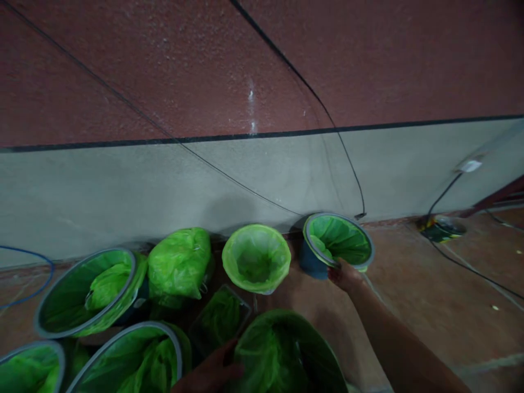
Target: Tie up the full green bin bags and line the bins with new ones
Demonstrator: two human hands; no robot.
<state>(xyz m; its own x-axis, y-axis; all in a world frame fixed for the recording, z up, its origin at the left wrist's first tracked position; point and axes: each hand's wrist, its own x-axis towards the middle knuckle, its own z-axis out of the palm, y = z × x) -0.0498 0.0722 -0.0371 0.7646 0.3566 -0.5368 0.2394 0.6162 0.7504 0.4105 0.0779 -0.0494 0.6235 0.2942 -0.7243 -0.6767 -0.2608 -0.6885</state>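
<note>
My right hand [345, 274] reaches forward and grips the near rim of a small dark bin [336, 244] lined with a green bag, standing by the wall. My left hand [213, 371] is low in the picture, its fingers closed on the green liner of a larger bin [286, 355] just in front of me. Only part of that hand shows. A small bin with a light green liner [256, 257] stands between the two.
Several more grey-rimmed bins with green bags [88, 292] crowd the floor at the left, with a tied green bag [179, 265] among them. Black cables [327, 117] run down the red and grey wall. A blue cable [28, 256] loops at the far left. Bare brown floor lies to the right.
</note>
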